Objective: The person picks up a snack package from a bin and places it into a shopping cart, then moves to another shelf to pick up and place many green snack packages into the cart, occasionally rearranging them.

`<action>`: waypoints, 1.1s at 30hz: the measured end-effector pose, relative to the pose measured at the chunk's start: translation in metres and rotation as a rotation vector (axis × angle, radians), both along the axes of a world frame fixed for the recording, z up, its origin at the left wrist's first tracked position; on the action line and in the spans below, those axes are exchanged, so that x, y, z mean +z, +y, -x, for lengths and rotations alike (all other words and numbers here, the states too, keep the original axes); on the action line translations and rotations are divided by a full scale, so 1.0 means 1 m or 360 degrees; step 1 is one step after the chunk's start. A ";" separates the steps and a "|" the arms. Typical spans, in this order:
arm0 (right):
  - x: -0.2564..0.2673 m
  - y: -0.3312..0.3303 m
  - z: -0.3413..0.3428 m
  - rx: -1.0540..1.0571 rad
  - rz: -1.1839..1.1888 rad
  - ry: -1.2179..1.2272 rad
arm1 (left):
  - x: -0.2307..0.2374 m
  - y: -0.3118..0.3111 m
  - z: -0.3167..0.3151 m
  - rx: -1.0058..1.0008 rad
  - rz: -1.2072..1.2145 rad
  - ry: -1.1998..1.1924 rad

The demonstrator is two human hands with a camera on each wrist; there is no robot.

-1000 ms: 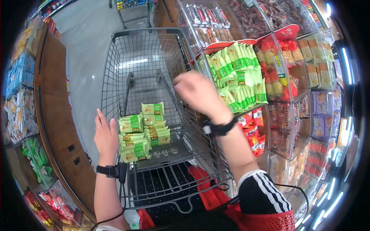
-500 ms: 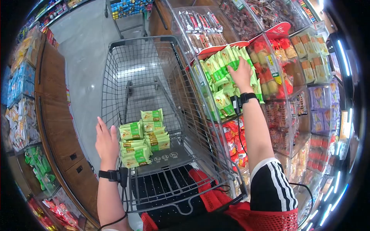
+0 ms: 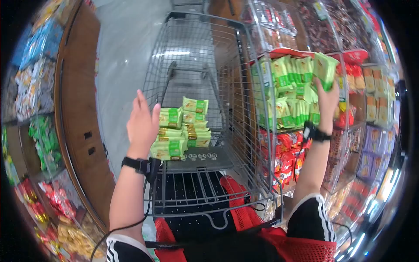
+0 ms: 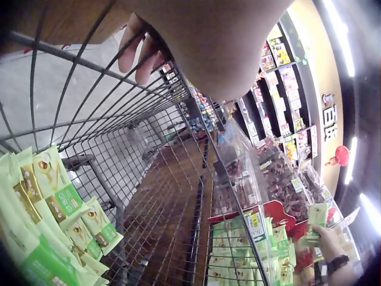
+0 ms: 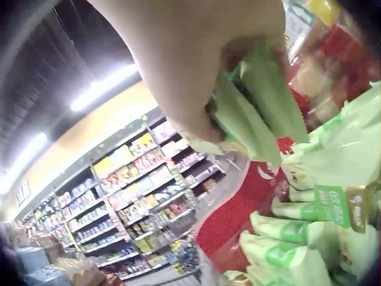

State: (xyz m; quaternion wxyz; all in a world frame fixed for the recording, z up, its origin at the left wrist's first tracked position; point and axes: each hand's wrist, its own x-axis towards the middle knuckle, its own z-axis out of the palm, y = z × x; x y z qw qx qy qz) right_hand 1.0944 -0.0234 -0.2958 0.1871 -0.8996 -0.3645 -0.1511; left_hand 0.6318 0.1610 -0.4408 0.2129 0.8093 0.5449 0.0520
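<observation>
My right hand (image 3: pixel 328 102) grips green snack packets (image 3: pixel 325 70) above the bin's right side; the right wrist view shows at least two packets (image 5: pixel 253 113) pinched in the hand (image 5: pixel 196 65). Below them, more green packets (image 3: pixel 290 87) fill the clear bin. My left hand (image 3: pixel 143 122), fingers extended, is at the cart's left side, beside stacked green packets (image 3: pixel 170 146) in the cart (image 3: pixel 209 163). In the left wrist view the left fingers (image 4: pixel 141 53) show at the cart's wire rim, and nothing is seen in them.
Red packets (image 3: pixel 281 153) fill the bin below the green ones. Clear bins of dark wrapped snacks (image 3: pixel 334 26) and purple packs (image 3: pixel 374 146) continue on the right. A brown wooden display (image 3: pixel 80 109) runs along the left, with grey floor (image 3: pixel 118 52) between it and the cart.
My right hand went from over the cart to the green packets, then lifted some up and to the right. The left hand stays by the cart's left side. The head view has shifted.
</observation>
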 end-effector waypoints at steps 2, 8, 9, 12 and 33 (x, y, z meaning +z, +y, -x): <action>0.000 -0.005 0.047 0.0214 -0.0217 0.0158 | 0.006 0.001 -0.002 0.0015 0.0043 0.0013; -0.069 0.036 0.210 0.1088 0.0687 0.1703 | 0.000 0.001 0.001 -0.0001 -0.0006 -0.0082; -0.094 0.040 0.229 0.1269 0.0884 0.1752 | 0.000 0.001 0.001 0.0004 -0.0005 -0.0099; -0.160 0.044 0.279 0.1720 0.1253 0.1918 | -0.004 0.001 0.003 -0.0016 -0.0054 -0.0093; -0.163 0.036 0.330 0.1743 0.0432 0.0962 | 0.010 -0.003 -0.005 0.0002 0.0069 -0.0020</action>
